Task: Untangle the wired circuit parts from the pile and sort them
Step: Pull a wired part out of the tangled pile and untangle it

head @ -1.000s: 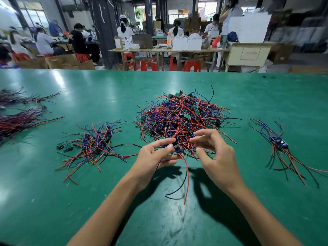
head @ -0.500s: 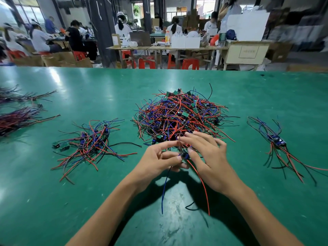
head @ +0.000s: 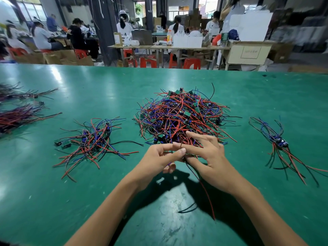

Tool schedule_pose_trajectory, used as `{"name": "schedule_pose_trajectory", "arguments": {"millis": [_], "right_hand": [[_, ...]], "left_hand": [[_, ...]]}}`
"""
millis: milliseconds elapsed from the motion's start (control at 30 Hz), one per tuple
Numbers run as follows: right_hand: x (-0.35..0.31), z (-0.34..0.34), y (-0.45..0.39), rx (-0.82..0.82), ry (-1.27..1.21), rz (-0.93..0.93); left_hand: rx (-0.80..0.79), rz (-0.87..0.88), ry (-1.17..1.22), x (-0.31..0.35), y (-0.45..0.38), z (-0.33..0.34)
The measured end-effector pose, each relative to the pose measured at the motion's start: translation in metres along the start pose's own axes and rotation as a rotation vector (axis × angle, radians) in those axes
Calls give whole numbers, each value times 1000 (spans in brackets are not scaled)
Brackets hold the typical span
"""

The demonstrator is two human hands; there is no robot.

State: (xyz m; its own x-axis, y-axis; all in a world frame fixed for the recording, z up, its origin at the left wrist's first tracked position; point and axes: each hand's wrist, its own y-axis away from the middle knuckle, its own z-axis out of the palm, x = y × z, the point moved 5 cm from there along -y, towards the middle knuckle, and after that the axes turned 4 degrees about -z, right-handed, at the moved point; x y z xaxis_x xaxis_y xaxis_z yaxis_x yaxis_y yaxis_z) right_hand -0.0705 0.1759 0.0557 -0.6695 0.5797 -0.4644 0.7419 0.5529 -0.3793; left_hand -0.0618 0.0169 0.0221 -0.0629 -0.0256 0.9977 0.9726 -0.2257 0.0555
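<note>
Counter [head: 177, 219]: green surface carrying every bundle; both forearms reach in from the near edge.
Central pile [head: 181, 118]: the big tangle of red, blue and black wires with small green boards, mid-counter, just beyond the hands.
Left sorted bundle [head: 92, 139]: loose fan of wired parts, left of the pile and apart from it.
Right sorted bundle [head: 278, 141]: a smaller group, well right of the pile.
Left hand [head: 159, 158]: fingers curled, thumb and forefinger pinching the part at the pile's near edge.
Right hand [head: 209, 157]: thumb pinches the same part from the right, the other fingers spread over the pile.
Held part [head: 184, 158]: mostly hidden between the fingers; its red wire [head: 206, 196] trails toward the near edge.
Technique: hold the body, draw slowly nearward, and free snagged leads rather than tugging.
Change: half a second ago a blue lead also hung below the hands; now only red and black ones show.
</note>
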Motion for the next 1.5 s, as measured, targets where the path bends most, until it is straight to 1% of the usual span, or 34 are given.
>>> {"name": "schedule_pose_trajectory", "arguments": {"millis": [33,133,200,267,367,433,533,667,733,800,900,1033,1167,1267,1367,1500], "right_hand": [[0,1,0,28,-35,3],[5,-5,0,192,-193,36],[9,-12,1,249,-158,28],[9,-14,2,206,-101,-19],[7,-5,3,112,-193,0],[5,2,4,134,-195,43],[2,12,7,231,-212,140],[1,14,7,397,-423,238],[4,12,7,440,-512,299],[8,10,8,435,-633,389],[8,12,5,374,-874,459],[8,12,5,374,-1054,564],[11,15,7,303,-1093,684],[16,17,9,295,-1142,740],[16,18,6,324,-1228,728],[18,16,5,355,-1278,685]], "left_hand": [[22,-4,5,-1,-1,-1],[78,-17,53,-3,-2,-4],[111,-27,81,-2,-3,-7],[157,-21,97,-1,-3,-10],[240,-20,109,1,-3,-13],[267,-20,135,1,-3,-14],[267,-29,171,2,-2,-13],[219,-20,234,6,-2,-7],[209,-8,264,7,-1,-7],[200,10,287,9,0,-6],[182,25,355,11,2,-4],[195,29,426,10,3,-2],[150,78,395,14,4,3],[145,140,334,17,6,6],[141,172,304,18,7,7],[66,194,283,21,8,11]]}}
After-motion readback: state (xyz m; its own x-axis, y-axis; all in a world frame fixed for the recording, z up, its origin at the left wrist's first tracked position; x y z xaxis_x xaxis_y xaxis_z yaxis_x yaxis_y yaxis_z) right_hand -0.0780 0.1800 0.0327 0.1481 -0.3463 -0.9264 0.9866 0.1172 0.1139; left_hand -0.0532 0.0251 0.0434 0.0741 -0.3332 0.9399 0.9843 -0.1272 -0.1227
